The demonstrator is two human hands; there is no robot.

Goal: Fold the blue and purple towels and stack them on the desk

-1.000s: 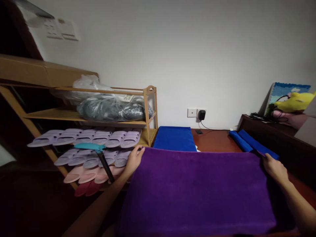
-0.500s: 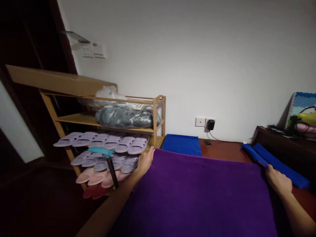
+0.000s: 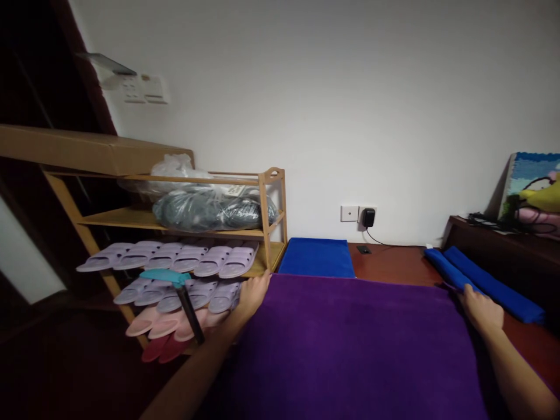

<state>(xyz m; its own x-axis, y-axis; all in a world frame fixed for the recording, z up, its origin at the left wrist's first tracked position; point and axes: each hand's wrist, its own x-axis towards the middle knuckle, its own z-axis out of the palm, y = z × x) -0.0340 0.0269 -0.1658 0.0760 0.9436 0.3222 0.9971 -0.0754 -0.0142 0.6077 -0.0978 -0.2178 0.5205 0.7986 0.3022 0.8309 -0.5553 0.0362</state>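
A purple cloth (image 3: 359,344) is stretched between my two hands, its far edge almost straight. My left hand (image 3: 255,293) is closed on the far left corner, close to the shoe rack. At the far right corner my right hand (image 3: 481,308) pinches the cloth, beside the folded blue cloths (image 3: 494,286). Beyond the far edge a folded blue cloth (image 3: 317,256) lies flat on the reddish-brown wooden surface (image 3: 389,263). The lower part of the purple cloth runs out of view at the bottom.
A wooden shoe rack (image 3: 265,210) on the left holds lilac slippers (image 3: 188,258), pink slippers (image 3: 164,324) and plastic-wrapped bundles (image 3: 210,207). A cardboard box (image 3: 87,151) lies on top. A turquoise-topped black handle (image 3: 188,303) stands before it. A black adapter (image 3: 368,217) is plugged into the wall.
My hands keep their grip on the purple cloth; its far edge sits slightly lower in view. The right hand has shifted a little left and up. The camera view has turned slightly.
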